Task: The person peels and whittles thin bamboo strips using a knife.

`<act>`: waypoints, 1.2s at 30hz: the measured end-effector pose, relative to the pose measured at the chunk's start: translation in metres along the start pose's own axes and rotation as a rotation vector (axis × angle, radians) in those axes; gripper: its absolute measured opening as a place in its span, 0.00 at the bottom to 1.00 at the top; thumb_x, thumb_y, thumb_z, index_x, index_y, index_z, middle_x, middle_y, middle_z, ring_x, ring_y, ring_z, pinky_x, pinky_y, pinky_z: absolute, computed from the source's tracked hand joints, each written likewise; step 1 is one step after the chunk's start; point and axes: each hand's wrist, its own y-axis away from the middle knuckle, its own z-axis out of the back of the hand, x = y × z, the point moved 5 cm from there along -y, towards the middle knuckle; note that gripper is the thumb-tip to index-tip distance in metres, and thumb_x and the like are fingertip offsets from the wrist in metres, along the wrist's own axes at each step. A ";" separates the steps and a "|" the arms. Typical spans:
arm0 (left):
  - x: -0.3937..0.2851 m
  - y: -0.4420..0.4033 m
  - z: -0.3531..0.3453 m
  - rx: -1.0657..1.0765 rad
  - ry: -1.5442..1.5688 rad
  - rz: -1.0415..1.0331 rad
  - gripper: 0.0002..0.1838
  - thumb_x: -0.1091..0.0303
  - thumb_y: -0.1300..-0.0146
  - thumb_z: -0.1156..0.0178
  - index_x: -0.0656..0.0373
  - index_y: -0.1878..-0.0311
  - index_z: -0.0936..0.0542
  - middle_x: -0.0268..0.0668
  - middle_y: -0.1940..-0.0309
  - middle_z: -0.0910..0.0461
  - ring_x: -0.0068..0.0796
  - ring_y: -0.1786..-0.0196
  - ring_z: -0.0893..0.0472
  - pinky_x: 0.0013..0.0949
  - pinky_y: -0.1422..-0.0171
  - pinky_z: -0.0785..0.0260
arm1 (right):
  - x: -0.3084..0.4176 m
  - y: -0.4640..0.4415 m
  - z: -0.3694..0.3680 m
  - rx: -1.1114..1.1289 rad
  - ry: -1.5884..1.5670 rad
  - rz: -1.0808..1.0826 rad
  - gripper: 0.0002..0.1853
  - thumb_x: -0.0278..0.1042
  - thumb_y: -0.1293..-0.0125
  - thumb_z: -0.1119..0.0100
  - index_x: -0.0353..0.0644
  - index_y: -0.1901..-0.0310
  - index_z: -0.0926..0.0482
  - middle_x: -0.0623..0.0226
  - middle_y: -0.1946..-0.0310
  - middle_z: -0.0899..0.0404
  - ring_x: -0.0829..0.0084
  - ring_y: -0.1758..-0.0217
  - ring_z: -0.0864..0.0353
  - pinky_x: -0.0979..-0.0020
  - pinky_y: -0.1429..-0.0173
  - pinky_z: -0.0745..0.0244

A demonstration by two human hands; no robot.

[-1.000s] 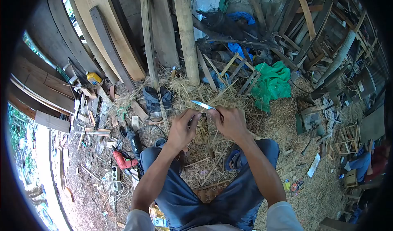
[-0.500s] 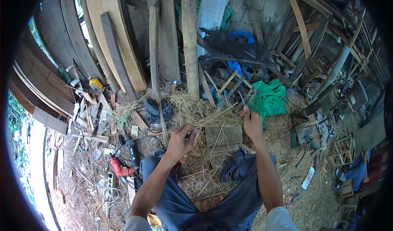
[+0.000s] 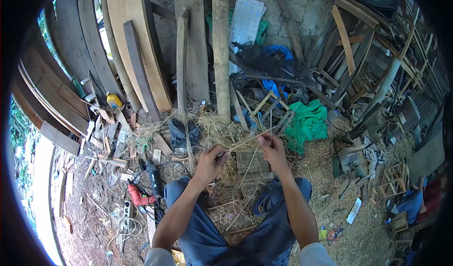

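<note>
Left hand (image 3: 211, 164), mid-frame: thumb and fingertips together, clamped on the left end of a thin strip (image 3: 247, 141). Right hand (image 3: 274, 153), just right of center: fingers curled, apparently closed on a knife (image 3: 271, 120), blade up and nearly edge-on, handle hidden. Can't tell if those fingers also pinch the strip or only touch it.

Strip is at frame center, slanting up to the right, spanning both hands.

Change: half a second ago the right hand was farther up and right, knife clear of the strip; now it's come down and in, to the strip's right end. Left hand hardly shifted. For the work: strip now lies between both hands, with the knife at its far end, so probably between strokes or being repositioned. No cut visible.

Around: board (image 3: 253, 163) below the strip, center; straw (image 3: 210, 124) above the left hand; green sheet (image 3: 306, 124) right of the right hand. Drill (image 3: 139, 195) and grinder (image 3: 153, 176) lower left, near the left knee. Another person (image 3: 414, 203) sits at far right edge, well apart.
</note>
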 end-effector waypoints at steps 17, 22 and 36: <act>0.002 0.003 -0.002 0.065 -0.022 0.095 0.04 0.77 0.43 0.38 0.64 0.65 0.22 0.43 0.70 0.21 0.40 0.70 0.20 0.35 0.67 0.31 | 0.015 0.006 0.022 -0.203 -0.472 -0.007 0.11 0.37 0.37 0.36 0.42 0.58 0.23 0.79 0.75 0.28 0.91 0.86 0.45 0.82 0.84 0.52; -0.002 0.003 -0.009 0.031 0.016 0.017 0.05 0.76 0.43 0.38 0.63 0.64 0.22 0.42 0.69 0.21 0.38 0.70 0.20 0.33 0.68 0.31 | 0.008 0.005 0.022 -0.230 -0.452 -0.023 0.11 0.37 0.38 0.35 0.41 0.59 0.21 0.81 0.81 0.32 0.91 0.86 0.45 0.81 0.83 0.53; 0.010 -0.004 -0.040 0.126 0.099 0.116 0.05 0.74 0.40 0.39 0.63 0.63 0.24 0.39 0.76 0.22 0.24 0.75 0.23 0.28 0.69 0.32 | -0.003 -0.006 0.007 -0.411 -0.473 -0.042 0.12 0.39 0.40 0.33 0.40 0.61 0.20 0.81 0.81 0.32 0.90 0.84 0.43 0.81 0.81 0.51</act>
